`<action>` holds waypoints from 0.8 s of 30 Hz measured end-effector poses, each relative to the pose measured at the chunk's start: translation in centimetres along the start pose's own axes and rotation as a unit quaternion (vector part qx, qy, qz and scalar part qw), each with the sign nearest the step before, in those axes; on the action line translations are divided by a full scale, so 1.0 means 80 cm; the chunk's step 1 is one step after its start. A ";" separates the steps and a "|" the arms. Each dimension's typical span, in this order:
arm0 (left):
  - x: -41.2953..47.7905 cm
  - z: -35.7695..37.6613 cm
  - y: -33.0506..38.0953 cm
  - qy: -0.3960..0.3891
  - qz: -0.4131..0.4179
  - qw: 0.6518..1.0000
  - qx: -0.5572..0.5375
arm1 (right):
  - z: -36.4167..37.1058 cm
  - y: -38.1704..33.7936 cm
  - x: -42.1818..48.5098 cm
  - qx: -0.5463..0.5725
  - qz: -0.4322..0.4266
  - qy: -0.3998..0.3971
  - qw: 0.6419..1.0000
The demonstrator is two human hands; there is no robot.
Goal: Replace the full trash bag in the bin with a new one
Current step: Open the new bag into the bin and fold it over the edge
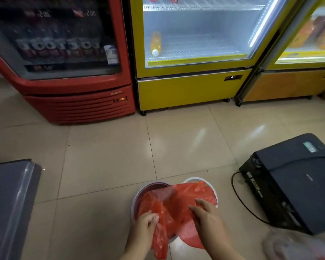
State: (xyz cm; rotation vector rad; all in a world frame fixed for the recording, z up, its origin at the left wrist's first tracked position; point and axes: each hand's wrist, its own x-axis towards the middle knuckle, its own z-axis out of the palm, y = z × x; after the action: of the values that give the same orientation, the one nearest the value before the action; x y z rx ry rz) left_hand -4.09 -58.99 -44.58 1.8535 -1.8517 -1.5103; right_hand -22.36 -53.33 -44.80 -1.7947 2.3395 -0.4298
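Observation:
A thin red plastic bag lies draped over a small round bin on the tiled floor, low in the view. My left hand pinches the bag's near left edge at the bin's rim. On the right, my right hand grips a fold of the bag. A white ring or lid lies just behind the bin, partly under the bag. The inside of the bin is mostly hidden by the bag.
A black printer with a cable sits on the floor to the right. A clear full bag shows blurred at bottom right. A grey cabinet stands left. Red and yellow coolers line the back.

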 end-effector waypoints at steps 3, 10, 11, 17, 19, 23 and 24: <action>0.021 0.011 -0.018 0.033 0.019 0.999 0.014 | 0.034 0.003 -0.004 0.002 -0.009 0.023 1.000; 0.035 0.013 -0.034 0.177 0.071 0.981 0.034 | 0.105 -0.001 -0.023 0.075 -0.045 0.031 0.996; 0.032 0.011 -0.035 0.189 0.075 0.979 0.027 | 0.110 -0.007 -0.025 0.085 -0.053 0.031 0.994; 0.024 0.002 -0.066 0.183 0.090 0.978 0.048 | 0.130 -0.044 -0.033 0.089 -0.109 0.001 0.990; 0.025 -0.001 -0.076 0.167 0.110 0.977 0.076 | 0.131 -0.049 -0.032 0.087 -0.124 -0.004 0.988; 0.036 0.002 -0.092 0.152 0.148 0.969 0.129 | 0.141 -0.040 -0.022 0.076 -0.148 0.010 0.986; 0.040 0.006 -0.094 0.151 0.158 0.967 0.131 | 0.145 -0.033 -0.019 0.079 -0.151 0.024 0.985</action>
State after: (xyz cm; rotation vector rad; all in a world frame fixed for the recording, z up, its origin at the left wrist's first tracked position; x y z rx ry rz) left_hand -0.01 -59.45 -51.65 1.6618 -2.1426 -0.8641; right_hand -16.08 -53.98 -54.98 -2.0842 1.9997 -0.6844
